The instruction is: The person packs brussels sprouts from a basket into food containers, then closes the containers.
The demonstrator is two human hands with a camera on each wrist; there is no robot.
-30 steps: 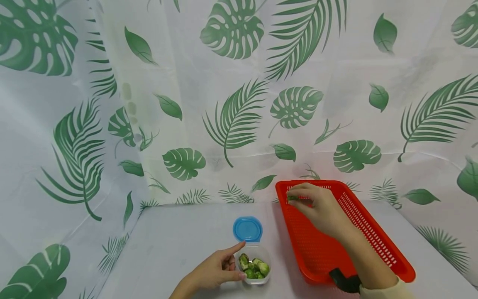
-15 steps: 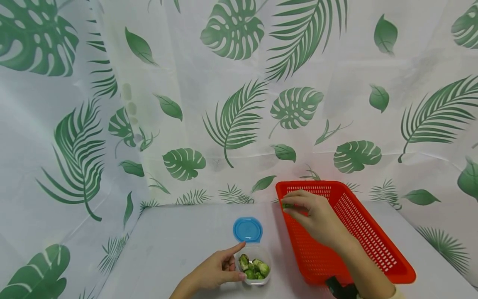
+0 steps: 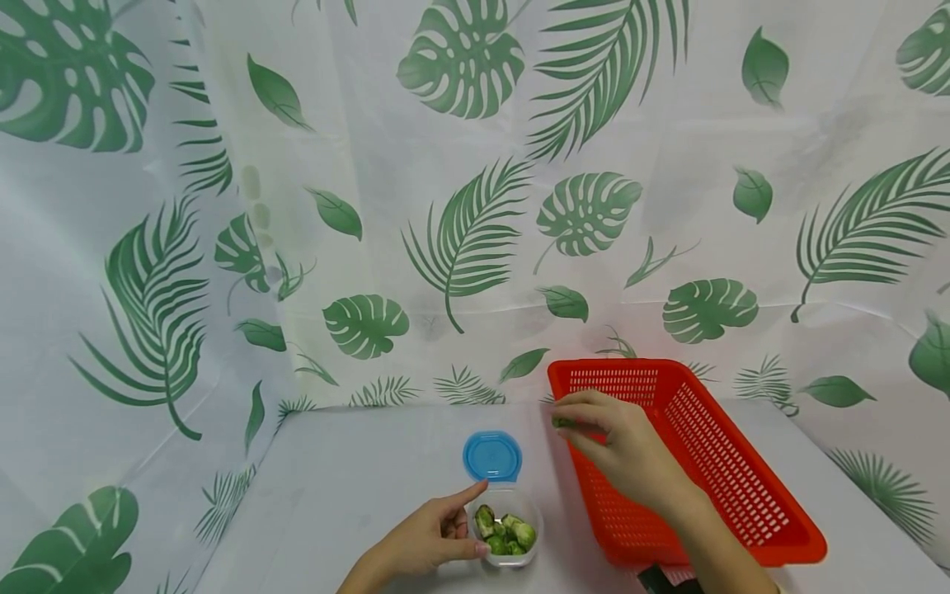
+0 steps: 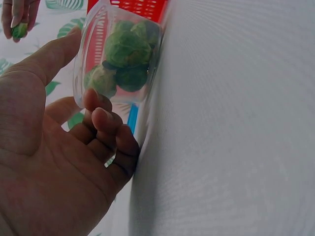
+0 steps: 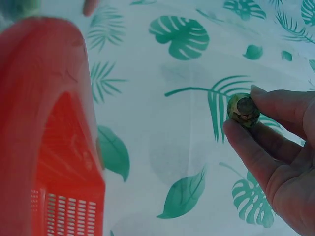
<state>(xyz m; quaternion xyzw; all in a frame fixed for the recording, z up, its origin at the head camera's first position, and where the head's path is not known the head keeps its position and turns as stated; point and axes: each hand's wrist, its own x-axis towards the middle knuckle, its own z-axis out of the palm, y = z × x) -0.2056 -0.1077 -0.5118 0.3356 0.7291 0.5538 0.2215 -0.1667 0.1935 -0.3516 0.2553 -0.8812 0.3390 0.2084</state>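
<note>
Between thumb and fingertips, my right hand (image 3: 627, 445) pinches a Brussels sprout (image 3: 562, 421) above the left rim of a red plastic basket (image 3: 805, 540). The right wrist view shows the cut stem end of that sprout (image 5: 243, 109), raised beside the basket. My left hand (image 3: 430, 536) holds a small clear plastic container (image 3: 512, 563) by its left side, thumb at the near edge and index finger at the far edge. Its other fingers curl against the container's side in the left wrist view. Several Brussels sprouts (image 4: 127, 49) lie inside the container.
A round blue lid (image 3: 493, 455) lies flat on the white table (image 3: 356, 470), just beyond the container. The basket has slotted sides and fills the table's right part. White sheeting (image 3: 475, 247) with green leaf prints stands behind and at the sides.
My right hand has moved left and nearer with the Brussels sprout, from over the basket's inside to its left rim. The left hand and the container have stayed put.
</note>
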